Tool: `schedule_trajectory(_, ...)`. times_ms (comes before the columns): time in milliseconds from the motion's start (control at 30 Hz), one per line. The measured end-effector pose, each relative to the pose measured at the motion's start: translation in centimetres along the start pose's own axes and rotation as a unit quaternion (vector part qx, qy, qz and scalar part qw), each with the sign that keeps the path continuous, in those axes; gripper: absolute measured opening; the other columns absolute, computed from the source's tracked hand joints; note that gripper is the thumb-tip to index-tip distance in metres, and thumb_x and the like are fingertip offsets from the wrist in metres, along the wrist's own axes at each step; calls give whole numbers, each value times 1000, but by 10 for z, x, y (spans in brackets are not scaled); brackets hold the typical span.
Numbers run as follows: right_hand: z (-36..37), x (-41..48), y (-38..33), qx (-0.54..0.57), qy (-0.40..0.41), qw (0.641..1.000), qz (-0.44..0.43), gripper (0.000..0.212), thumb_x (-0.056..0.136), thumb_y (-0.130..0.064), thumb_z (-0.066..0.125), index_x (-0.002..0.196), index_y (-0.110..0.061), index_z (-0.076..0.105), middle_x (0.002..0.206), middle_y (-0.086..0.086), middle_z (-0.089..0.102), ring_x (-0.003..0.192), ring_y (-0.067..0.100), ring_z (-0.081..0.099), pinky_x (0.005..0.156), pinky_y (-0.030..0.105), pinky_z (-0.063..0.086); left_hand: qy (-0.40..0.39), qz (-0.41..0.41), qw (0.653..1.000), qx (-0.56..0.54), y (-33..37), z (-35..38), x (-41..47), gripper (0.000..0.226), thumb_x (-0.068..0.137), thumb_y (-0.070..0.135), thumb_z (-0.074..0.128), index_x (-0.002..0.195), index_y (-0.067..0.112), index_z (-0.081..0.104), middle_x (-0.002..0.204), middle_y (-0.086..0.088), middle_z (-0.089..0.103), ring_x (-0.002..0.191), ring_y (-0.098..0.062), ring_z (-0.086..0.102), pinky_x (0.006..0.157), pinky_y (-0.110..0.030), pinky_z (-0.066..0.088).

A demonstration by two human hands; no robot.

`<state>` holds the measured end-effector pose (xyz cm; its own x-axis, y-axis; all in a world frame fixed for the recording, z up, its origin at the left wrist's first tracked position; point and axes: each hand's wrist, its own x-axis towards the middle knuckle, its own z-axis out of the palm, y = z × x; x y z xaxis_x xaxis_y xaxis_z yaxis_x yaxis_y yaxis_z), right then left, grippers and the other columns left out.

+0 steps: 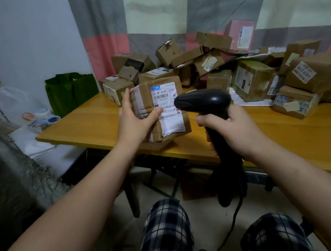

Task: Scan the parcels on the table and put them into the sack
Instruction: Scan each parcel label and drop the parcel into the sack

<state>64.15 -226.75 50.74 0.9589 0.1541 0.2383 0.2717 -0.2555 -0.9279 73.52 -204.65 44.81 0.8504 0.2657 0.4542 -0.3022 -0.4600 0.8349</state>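
- Brown cardboard parcel [163,102] stands upright over the near edge of the table [288,136], with its white shipping label and barcode turned toward the camera; I cannot tell if its lower edge rests on the wood.
- The left hand [136,118] holds this parcel from its left side: the thumb lies across the front, on the lower part of the label, and the fingers go along the left edge.
- The right hand [231,133] grips the handle of a black scanner [203,101], with the fingers wrapped around it.
- The head of the scanner points at the label and is just beside the right part of it; whether it touches the parcel is not clear.
- A black cable [232,226] runs from the bottom of the scanner down to the floor, between the knees in checked trousers [166,236].
- Many other cardboard parcels [259,75] lie in a loose pile on the far and right part of the wooden table, several of them tilted and leaning on each other.
- At the left edge of the view, beside the table, is a grey woven sack [8,167] with a frayed rim; its opening is not clearly visible.
- A green bag [71,91] stands behind the left end of the table, against the white wall.
- Behind the pile hangs a curtain [166,9] with grey, pink and pale blocks.
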Motion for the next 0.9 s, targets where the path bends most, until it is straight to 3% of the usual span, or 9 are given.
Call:
schedule_trajectory(167, 71, 10, 10, 84, -95, 992, 27, 21, 86, -19, 67, 86, 1, 61, 57, 12, 54, 46, 24, 54, 41, 29, 47, 68, -34, 997, 18, -26, -89, -51, 109, 59, 66, 75, 147, 41, 16, 143, -4, 39, 126, -16, 47, 107, -43, 42)
schedule_trajectory(267, 133, 11, 25, 131, -180, 973, 65, 10, 84, -17, 69, 80, -10, 63, 58, 3, 58, 51, 17, 59, 47, 28, 49, 130, -68, 988, 57, -54, -156, -103, 107, 58, 63, 77, 146, 40, 20, 143, -4, 39, 124, -13, 50, 106, -41, 44)
schedule_trajectory(367, 196, 4, 49, 173, -277, 936, 135, 6, 79, -12, 73, 82, -17, 70, 73, -5, 72, 73, 14, 70, 60, 28, 54, 186, -133, 966, 121, -85, -225, -164, 110, 60, 55, 83, 148, 33, 20, 143, -6, 35, 129, -19, 46, 108, -45, 40)
schedule_trajectory(500, 264, -16, 93, 130, -326, 908, 227, 32, 72, -15, 81, 102, -17, 72, 99, 7, 74, 99, 27, 68, 92, 44, 52, 244, -224, 918, 215, -118, -279, -220, 110, 63, 43, 86, 149, 23, 21, 135, -3, 31, 130, -26, 42, 113, -42, 33)
schedule_trajectory(600, 307, -27, 123, 1, -337, 918, 210, 65, 70, -25, 85, 127, -16, 57, 132, 8, 55, 119, 32, 55, 100, 47, 47, 225, -268, 899, 264, -141, -286, -236, 110, 65, 37, 86, 150, 21, 19, 140, -12, 33, 131, -25, 36, 110, -28, 26)
schedule_trajectory(633, 318, -29, 132, -59, -339, 917, 199, 71, 70, -29, 85, 132, -15, 51, 133, 7, 51, 120, 32, 53, 99, 46, 47, 216, -285, 895, 266, -148, -286, -238, 111, 65, 39, 86, 151, 23, 18, 140, -14, 33, 130, -25, 37, 108, -28, 28)
schedule_trajectory(767, 338, -24, 137, -149, -285, 927, 193, 58, 79, -11, 71, 130, -11, 44, 83, 0, 56, 85, 25, 56, 70, 32, 46, 170, -346, 853, 352, -163, -303, -247, 109, 66, 49, 82, 151, 30, 17, 132, -16, 37, 119, -39, 47, 102, -45, 39)
schedule_trajectory(833, 341, -16, 118, -77, -246, 942, 213, 48, 78, -2, 67, 122, -9, 50, 80, 6, 59, 75, 25, 58, 61, 28, 44, 141, -365, 800, 455, -162, -325, -256, 106, 67, 55, 78, 151, 31, 18, 131, -18, 38, 116, -44, 45, 95, -52, 41)
schedule_trajectory(900, 344, -10, 85, 98, -221, 935, 261, 33, 74, 4, 64, 106, -5, 61, 77, 10, 64, 69, 26, 62, 60, 28, 49, 141, -383, 763, 502, -157, -348, -265, 104, 68, 59, 76, 150, 32, 18, 132, -18, 38, 116, -44, 42, 94, -54, 40)
